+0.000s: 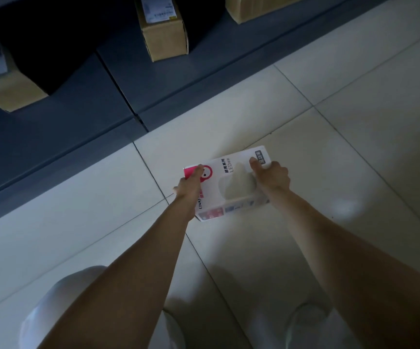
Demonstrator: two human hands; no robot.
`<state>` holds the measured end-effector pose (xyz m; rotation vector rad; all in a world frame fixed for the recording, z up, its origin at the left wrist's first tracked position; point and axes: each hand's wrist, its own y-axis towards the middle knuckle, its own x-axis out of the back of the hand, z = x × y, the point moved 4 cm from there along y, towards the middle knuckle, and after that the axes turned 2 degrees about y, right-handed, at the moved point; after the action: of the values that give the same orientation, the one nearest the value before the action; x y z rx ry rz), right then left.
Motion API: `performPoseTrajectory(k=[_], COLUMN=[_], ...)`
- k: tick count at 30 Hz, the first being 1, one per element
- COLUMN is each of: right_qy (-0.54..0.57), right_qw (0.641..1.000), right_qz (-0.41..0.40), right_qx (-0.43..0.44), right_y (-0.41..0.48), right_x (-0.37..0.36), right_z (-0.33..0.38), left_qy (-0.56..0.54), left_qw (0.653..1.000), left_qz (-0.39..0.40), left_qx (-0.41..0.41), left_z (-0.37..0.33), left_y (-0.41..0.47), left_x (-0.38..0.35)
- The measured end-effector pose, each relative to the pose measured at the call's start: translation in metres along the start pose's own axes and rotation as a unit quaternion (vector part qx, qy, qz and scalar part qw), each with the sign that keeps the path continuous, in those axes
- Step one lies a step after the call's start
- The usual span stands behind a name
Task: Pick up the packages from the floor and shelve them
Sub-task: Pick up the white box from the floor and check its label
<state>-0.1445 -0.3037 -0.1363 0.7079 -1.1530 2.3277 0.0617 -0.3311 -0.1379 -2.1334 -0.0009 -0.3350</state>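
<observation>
White printed cardboard LED box [229, 187], clasped endwise by left hand [187, 186] and right hand [271, 176], should rise level toward the dark shelf [78, 102].

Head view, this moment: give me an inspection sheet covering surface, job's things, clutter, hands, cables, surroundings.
Surface: pale tiled floor, dimly lit, grout lines visible.
Job's things: white LED box with pink corner, held low over the floor; whether it is touching the floor cannot be told.
Clutter: nothing seen.
Hands: left hand grips the box's pink end; right hand grips the opposite end.
Cables: nothing seen.
Surroundings: dark shelf carrying three cardboard boxes; the person's knees at the bottom.
</observation>
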Motion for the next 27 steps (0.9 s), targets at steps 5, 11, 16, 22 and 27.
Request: performPoseTrajectory(k=[5, 11, 16, 22, 27], right_qy=[-0.004, 0.012, 0.033, 0.072, 0.095], right_qw=[1.000, 1.000, 0.999, 0.997, 0.995], right_qz=[-0.002, 0.006, 0.000, -0.005, -0.014], right_qx=[0.022, 0.006, 0.003, 0.011, 0.008], right_y=[-0.006, -0.021, -0.059, -0.126, -0.194], right_x=[0.005, 0.024, 0.064, 0.133, 0.208], right_z=[0.026, 0.027, 0.053, 0.106, 0.157], left_qy=[0.063, 0.083, 0.103, 0.122, 0.058], left_qw=[0.993, 0.989, 0.986, 0.981, 0.991], left_qz=[-0.101, -0.119, -0.127, -0.143, -0.106], left_qx=[-0.025, -0.034, -0.039, -0.046, -0.058], left_z=[-0.021, -0.033, -0.065, -0.123, -0.172], left_y=[-0.008, -0.033, -0.080, -0.167, -0.257], left_x=[0.010, 0.009, 0.021, 0.044, 0.062])
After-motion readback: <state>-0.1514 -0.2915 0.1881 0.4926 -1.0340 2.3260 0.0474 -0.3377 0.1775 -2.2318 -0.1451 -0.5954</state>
